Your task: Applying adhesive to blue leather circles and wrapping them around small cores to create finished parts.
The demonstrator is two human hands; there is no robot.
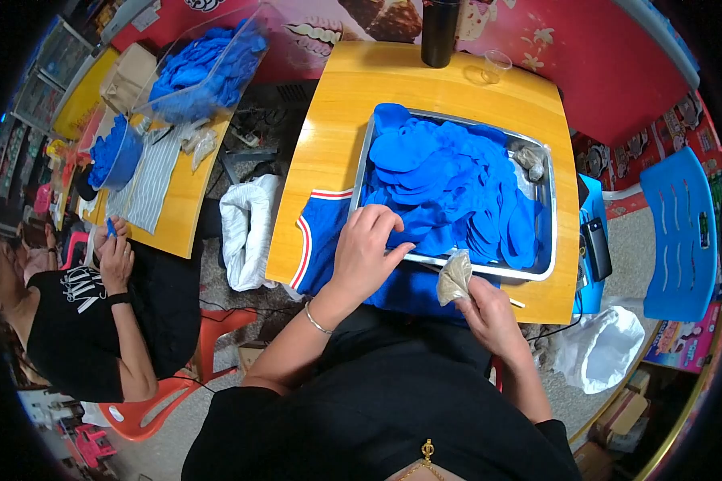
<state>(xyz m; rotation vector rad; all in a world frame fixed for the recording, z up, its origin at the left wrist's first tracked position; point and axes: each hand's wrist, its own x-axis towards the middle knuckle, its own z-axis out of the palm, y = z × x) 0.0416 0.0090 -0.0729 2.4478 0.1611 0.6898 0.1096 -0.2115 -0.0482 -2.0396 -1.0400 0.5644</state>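
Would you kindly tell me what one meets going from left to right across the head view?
Round tub of blue pieces, white sack, left hand, small plastic bag, right hand, black device, blue chair.

- right hand [488, 313]'s gripping a plastic baggie [455, 278], tan stuff inside
- left hand [367, 248]'s kinda curled by the near edge of a metal tray [551, 216], thumb and fingers apart
- tray's piled with blue cutouts [433, 172], on a yellow table [329, 104]
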